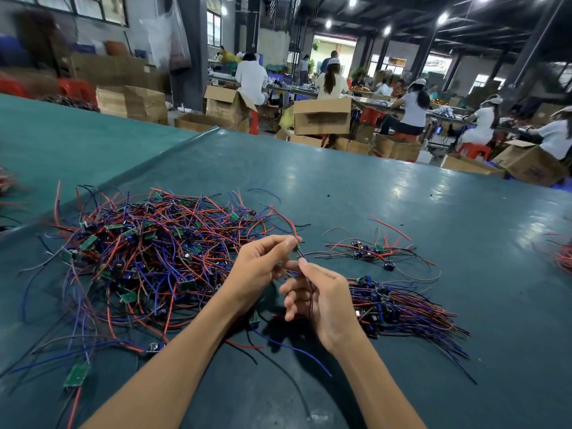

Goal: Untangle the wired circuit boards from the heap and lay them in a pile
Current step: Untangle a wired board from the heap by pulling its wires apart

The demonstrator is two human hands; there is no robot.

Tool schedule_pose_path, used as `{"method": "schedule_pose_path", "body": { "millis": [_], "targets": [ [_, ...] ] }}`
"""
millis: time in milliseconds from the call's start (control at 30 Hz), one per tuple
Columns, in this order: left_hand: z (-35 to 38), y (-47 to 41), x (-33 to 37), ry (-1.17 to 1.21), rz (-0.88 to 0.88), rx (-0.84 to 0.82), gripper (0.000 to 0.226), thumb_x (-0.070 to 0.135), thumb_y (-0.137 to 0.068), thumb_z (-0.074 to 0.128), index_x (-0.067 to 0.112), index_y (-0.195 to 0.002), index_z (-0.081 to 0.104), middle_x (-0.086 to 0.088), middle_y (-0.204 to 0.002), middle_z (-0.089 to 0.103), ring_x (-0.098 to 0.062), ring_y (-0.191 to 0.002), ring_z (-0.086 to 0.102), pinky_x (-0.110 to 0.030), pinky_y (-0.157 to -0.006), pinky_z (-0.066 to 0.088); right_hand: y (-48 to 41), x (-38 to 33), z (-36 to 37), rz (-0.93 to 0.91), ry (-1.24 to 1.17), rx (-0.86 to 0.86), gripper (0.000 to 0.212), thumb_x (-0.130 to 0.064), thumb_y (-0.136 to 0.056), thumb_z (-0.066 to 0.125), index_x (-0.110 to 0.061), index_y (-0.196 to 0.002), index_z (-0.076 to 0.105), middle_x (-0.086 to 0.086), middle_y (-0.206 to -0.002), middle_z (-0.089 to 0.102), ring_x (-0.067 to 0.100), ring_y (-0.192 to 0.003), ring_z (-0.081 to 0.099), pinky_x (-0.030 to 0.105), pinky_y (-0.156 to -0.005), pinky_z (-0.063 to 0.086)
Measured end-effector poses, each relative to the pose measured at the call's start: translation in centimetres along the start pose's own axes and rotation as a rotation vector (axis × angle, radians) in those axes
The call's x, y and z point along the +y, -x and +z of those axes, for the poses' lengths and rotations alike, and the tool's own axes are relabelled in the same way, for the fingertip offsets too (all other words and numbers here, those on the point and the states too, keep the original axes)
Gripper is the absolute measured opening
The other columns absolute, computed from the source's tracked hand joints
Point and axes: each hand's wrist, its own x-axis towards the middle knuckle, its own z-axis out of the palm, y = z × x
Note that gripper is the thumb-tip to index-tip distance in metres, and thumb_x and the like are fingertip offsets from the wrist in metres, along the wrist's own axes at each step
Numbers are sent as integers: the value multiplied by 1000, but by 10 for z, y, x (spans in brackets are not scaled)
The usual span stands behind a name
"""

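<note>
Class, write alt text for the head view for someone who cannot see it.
The left hand pinches a green wired circuit board and the right hand grips its wires above a dark green table. A tangled red-and-blue wired heap lies left, a neater pile right.

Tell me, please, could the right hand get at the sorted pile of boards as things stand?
Probably yes. The sorted pile lies just beside the right hand, with nothing between them. The hand is, though, busy pinching the wires of one board.
</note>
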Motion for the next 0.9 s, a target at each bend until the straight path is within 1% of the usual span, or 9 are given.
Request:
{"method": "schedule_pose_path", "body": {
  "millis": [67,167,333,433,500,600,667,733,900],
  "targets": [
    [-1,0,1,69,-28,-28,26,39,-82,77,16,-94,78,-12,-83,67,-16,-63,67,-23,-53,48,0,2,1,-31,3,-2,33,-24,-101,53,0,-94,76,22,-67,62,23,-46,54,29,-39,48],
    [0,3,2,122,-95,-177,40,35,-91,73,-3,-103,69,-26,-81,57,-21,-40,51,-28,-42,49,1,2,4,-56,3,-27,33,-28,-98,55,-6,-85,76,20,-67,61,23,-46,53,29,-38,47],
    [2,3,3,67,-59,-179,52,32,-100,61,-19,-95,53,-11,-56,47,-23,-38,49,-31,-42,43,-2,5,3,-50,38,19,39,-34,-103,50,-3,-87,68,19,-62,58,23,-41,51,28,-37,46],
    [1,0,5,-9,-31,-49,43,30,-103,52,-11,-103,65,-4,-53,51,-18,-41,48,-28,-49,40,-1,10,4,-66,111,6,38,-32,-104,51,-9,-79,68,17,-62,57,22,-41,50,29,-39,47],
    [0,-1,5,-8,-36,-16,41,28,-104,50,-11,-102,64,0,-53,52,-12,-44,46,-25,-49,41,0,11,6,-54,108,-16,37,-36,-103,53,-9,-84,69,17,-63,58,23,-42,51,30,-39,47],
    [-1,0,4,-9,-62,-77,41,30,-103,53,-9,-100,61,0,-50,44,-13,-37,41,-21,-41,41,-2,11,9,-40,84,-19,40,-41,-102,54,-4,-91,67,18,-66,59,25,-44,54,31,-39,49],
    [-1,1,3,14,-99,-154,36,32,-102,55,-3,-96,65,-7,-50,43,-16,-31,42,-20,-37,40,-2,10,8,-41,64,-16,33,-31,-102,56,-3,-86,65,19,-67,58,26,-44,55,33,-39,51],
    [-1,1,4,33,-124,-185,31,32,-98,57,5,-90,70,-10,-61,47,-15,-33,44,-21,-39,41,-1,8,6,-29,56,-24,28,-21,-103,55,0,-86,64,19,-65,58,25,-42,55,34,-40,52],
    [-2,-5,1,-25,-137,36,32,26,-99,57,6,-79,72,-11,-68,61,-18,-56,52,-21,-53,45,5,3,2,-14,169,-117,29,-16,-102,54,5,-85,65,24,-64,60,27,-41,57,32,-39,51]
  ]
}}
